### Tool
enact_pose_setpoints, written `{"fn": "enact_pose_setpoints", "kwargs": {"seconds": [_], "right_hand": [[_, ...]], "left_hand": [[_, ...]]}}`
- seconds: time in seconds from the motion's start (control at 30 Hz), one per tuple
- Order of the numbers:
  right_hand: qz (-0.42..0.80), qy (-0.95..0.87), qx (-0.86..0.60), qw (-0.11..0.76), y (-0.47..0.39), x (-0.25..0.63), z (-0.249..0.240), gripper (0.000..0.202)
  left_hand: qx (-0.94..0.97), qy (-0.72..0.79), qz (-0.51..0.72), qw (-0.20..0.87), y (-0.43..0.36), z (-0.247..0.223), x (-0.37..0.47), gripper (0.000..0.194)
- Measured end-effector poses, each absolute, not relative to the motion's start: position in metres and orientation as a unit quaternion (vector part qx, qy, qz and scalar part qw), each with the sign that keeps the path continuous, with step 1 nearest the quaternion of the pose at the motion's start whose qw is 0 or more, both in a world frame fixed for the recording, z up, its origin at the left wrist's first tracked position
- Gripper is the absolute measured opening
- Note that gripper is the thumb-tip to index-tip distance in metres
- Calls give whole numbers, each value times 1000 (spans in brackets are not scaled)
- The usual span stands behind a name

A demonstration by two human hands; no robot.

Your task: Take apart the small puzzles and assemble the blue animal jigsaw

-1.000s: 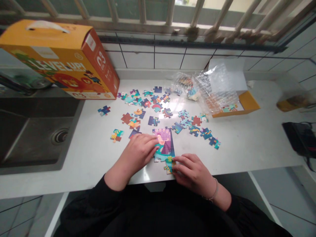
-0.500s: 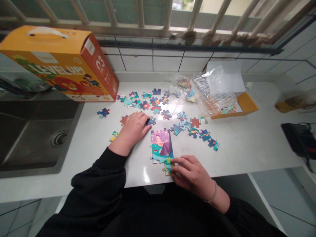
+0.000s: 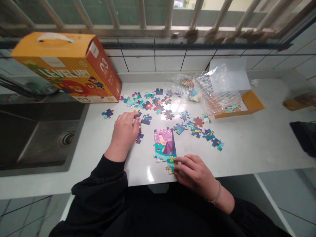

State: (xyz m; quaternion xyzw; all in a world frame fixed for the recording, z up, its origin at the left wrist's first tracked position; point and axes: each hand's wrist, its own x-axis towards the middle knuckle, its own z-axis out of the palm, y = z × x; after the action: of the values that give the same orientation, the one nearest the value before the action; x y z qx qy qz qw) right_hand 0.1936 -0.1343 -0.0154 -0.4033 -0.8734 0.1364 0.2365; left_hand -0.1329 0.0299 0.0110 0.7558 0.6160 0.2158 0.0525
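Observation:
A partly joined jigsaw puzzle [image 3: 164, 144] lies on the counter, with a purple top and a teal lower part. At its lower right corner sits a puzzle piece [image 3: 171, 166] with a green frog; the bent fingers of my right hand [image 3: 196, 172] are closed on its right edge. To the upper left, my left hand [image 3: 124, 133] has its fingers and thumb closed around a dark puzzle piece [image 3: 138, 113], partly covered by the fingertips. Just right of it is a blue puzzle piece [image 3: 146, 119]. Another dark piece [image 3: 139, 137] lies beside the left thumb, partly hidden.
Several loose pieces [image 3: 158, 109] spread behind the puzzle and to its right. An orange carton [image 3: 66, 72] stands back left beside a sink [image 3: 46, 138]. Back right are clear plastic wrapping [image 3: 217, 89] and an open box [image 3: 251, 101]. A dark object [image 3: 303, 136] lies far right.
My left hand has moved left, away from the blue piece, which now lies uncovered, and onto another dark piece. My right hand stays at the frog piece. The view has shifted slightly.

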Motion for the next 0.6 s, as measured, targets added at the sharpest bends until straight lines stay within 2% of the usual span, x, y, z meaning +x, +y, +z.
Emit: {"fn": "enact_pose_setpoints", "kwargs": {"seconds": [0.2,0.37,0.6], "right_hand": [[130,-870,-405,249,-134,191,-15,15],[130,-866,-408,258,-135,190,-15,14],[135,-863,-410,264,-136,190,-16,15]], "left_hand": [[751,617,228,56,-11,13,-171,37],[819,542,171,73,-43,-1,-171,41],[828,540,144,39,-59,1,-160,31]]}}
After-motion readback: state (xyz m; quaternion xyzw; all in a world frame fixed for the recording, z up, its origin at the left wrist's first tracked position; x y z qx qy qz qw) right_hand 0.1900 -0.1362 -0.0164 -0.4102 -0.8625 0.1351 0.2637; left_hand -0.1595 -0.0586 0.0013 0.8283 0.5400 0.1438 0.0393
